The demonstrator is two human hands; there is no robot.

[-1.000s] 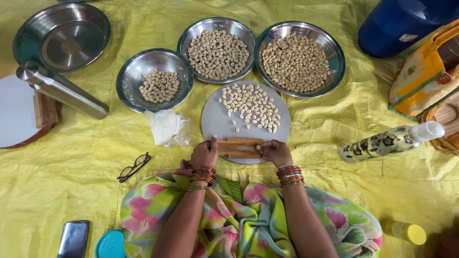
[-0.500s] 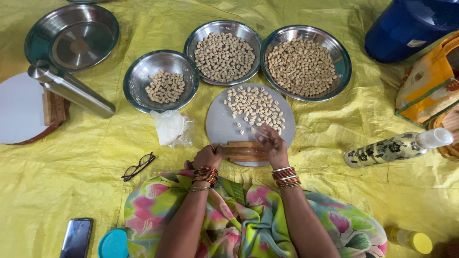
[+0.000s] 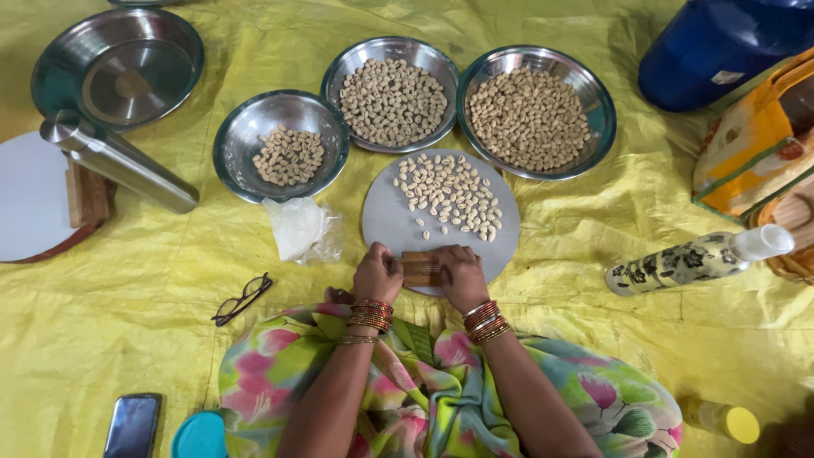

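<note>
A small ridged wooden block (image 3: 421, 268) is held at the near edge of a round grey board (image 3: 386, 222), gripped at its two ends: the left hand (image 3: 377, 273) is closed on its left end and the right hand (image 3: 460, 273) on its right end, so that the block lies directly between them and only its middle shows. Whether anything is pressed under the block cannot be told.

Just beyond the hands, on the far half of the same board, a loose scatter of small pale shaped pieces (image 3: 451, 195) is spread. Farther out, three steel bowls are set in an arc: a small bowl (image 3: 280, 144) beyond and to the left of the left hand holds only a modest heap, while the middle bowl (image 3: 392, 93) and the right bowl (image 3: 536, 110) are well filled with similar pieces. Judged from this, much of the shaping appears done, and the work seems well advanced; how much raw material is left cannot be seen.

To the left of the left hand a crumpled clear plastic bag (image 3: 302, 229) lies, and nearer the lap a pair of spectacles (image 3: 242, 298). All of it rests on a yellow sheet (image 3: 593, 254).
</note>
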